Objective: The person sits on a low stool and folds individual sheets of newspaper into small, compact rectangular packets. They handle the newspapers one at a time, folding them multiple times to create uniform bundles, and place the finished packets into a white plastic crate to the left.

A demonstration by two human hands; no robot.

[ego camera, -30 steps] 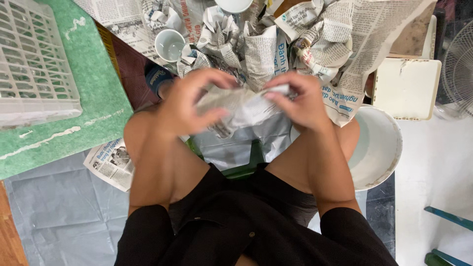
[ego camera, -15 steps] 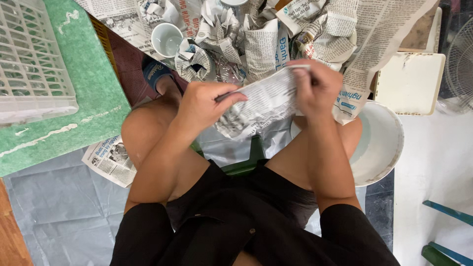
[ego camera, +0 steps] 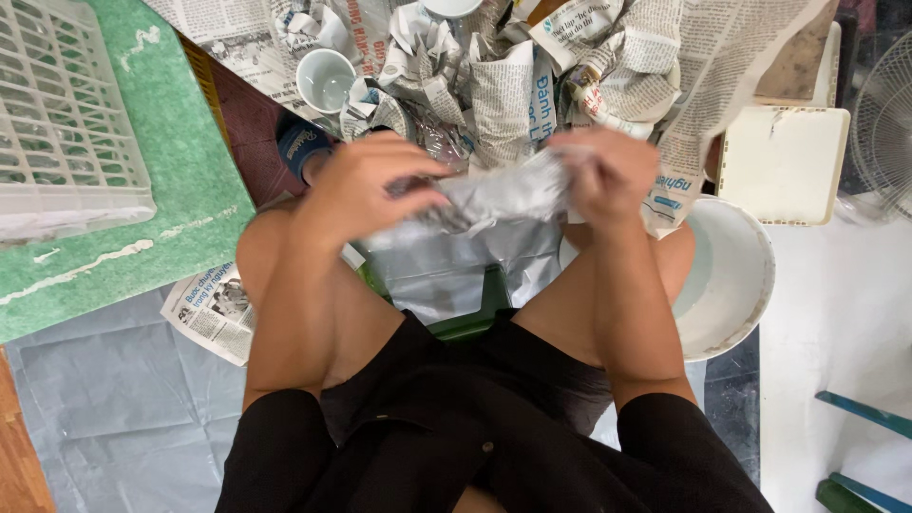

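My left hand [ego camera: 366,185] and my right hand [ego camera: 603,176] both grip a bundle wrapped in newspaper [ego camera: 499,195], held between them above my knees. The bundle is blurred by motion, and what is inside the paper is hidden. I sit on a green stool [ego camera: 470,318], with a sheet of newspaper [ego camera: 446,271] draped under the bundle. Just beyond my hands lies a heap of crumpled newspaper bundles [ego camera: 503,85]. A white cup [ego camera: 325,79] stands upright at the heap's left side.
A white plastic crate [ego camera: 66,123] rests on a green mat [ego camera: 180,190] at the left. A large white bowl [ego camera: 731,275] sits by my right knee, a white square lid [ego camera: 784,161] behind it. A fan [ego camera: 883,123] is at the right edge. Loose newspaper [ego camera: 209,309] lies on grey sheeting.
My hands have shifted the bundle and twisted the paper around it; it now looks longer and narrower, and both hands have moved slightly up and apart.
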